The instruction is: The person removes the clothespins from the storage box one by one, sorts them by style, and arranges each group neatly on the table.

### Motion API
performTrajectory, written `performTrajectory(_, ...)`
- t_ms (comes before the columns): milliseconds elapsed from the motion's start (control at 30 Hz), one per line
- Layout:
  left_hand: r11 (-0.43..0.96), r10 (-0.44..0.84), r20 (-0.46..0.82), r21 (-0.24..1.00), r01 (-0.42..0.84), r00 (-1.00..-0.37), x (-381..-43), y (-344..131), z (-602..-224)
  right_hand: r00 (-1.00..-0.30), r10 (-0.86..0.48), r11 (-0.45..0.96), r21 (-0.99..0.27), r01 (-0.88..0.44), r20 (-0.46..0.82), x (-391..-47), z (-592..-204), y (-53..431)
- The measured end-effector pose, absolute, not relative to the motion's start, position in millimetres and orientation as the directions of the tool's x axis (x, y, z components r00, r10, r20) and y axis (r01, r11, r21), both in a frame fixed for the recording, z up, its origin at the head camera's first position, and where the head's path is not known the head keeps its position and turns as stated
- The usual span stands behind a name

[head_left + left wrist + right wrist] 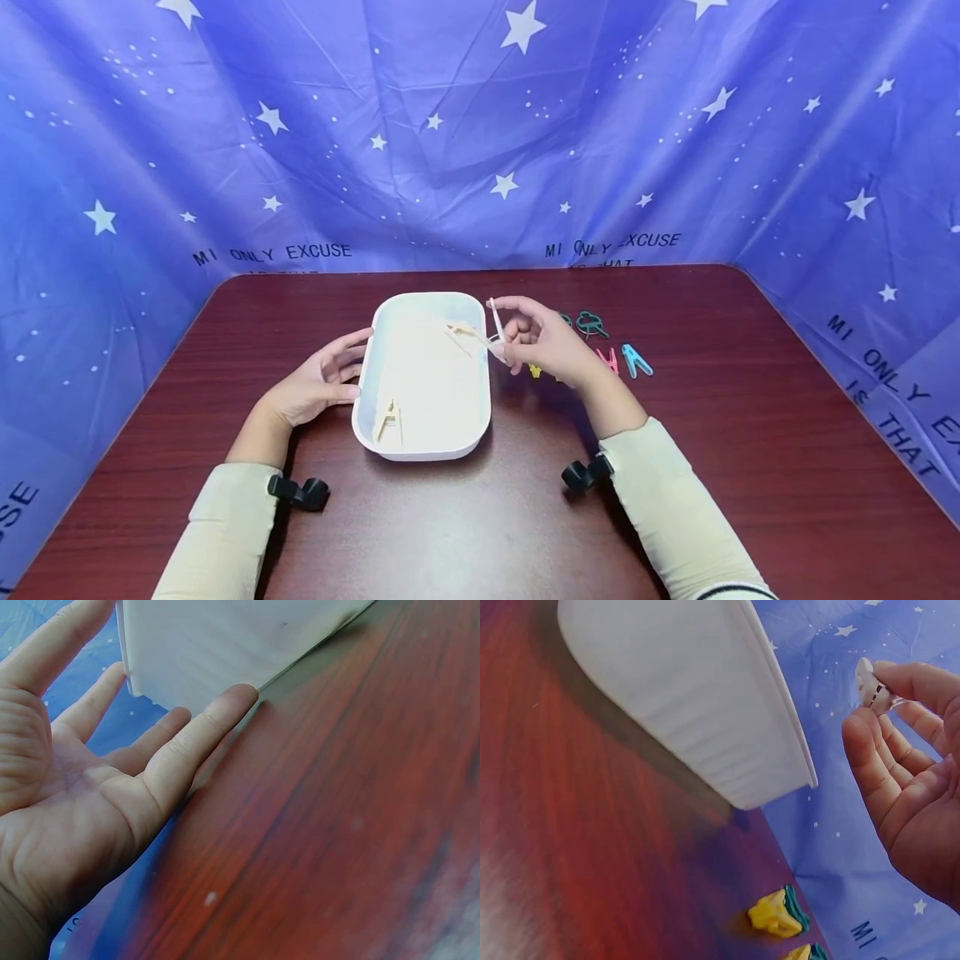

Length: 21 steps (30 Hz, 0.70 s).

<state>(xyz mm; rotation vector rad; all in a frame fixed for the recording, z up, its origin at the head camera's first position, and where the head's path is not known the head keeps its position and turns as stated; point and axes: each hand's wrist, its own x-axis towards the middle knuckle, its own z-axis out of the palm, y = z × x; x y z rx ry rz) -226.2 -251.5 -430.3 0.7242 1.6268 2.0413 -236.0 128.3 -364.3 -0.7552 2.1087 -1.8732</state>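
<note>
A white rectangular tray [422,457] stands on the table. Against its left wall rests my left hand [318,379], fingers spread and fairly straight; the left wrist view shows fingertips [241,694] at the tray's side. Just past the right rim, my right hand [543,342] pinches a white clothespin [497,321] between thumb and fingers. In the right wrist view this clothespin [874,690] appears end-on, partly covered by the fingertips. Inside the tray lie beige clothespins, one near the front left [389,423] and one near the right wall [461,333].
Right of the tray, partly behind my right hand, lie a green clip [591,324], a pink clothespin [611,360], a blue clothespin [637,361] and a yellow clip [776,915]. A blue starry curtain [450,167] hangs around the dark red table [720,467].
</note>
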Motion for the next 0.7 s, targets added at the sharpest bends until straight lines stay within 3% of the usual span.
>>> performTrajectory(400,-0.217,0.622,0.128,0.976,-0.013,-0.773,-225.6,-251.2,-430.2,-0.843,-0.504,-0.004,-0.976,-0.216,0.189,-219.0,-379.9,149.4)
performTrajectory(700,-0.223,0.629,0.15,0.975,0.008,-0.763,-226.7,-252.3,-429.9,-0.878,-0.467,0.078,-0.985,-0.156,0.102,-206.8,-396.0,162.5)
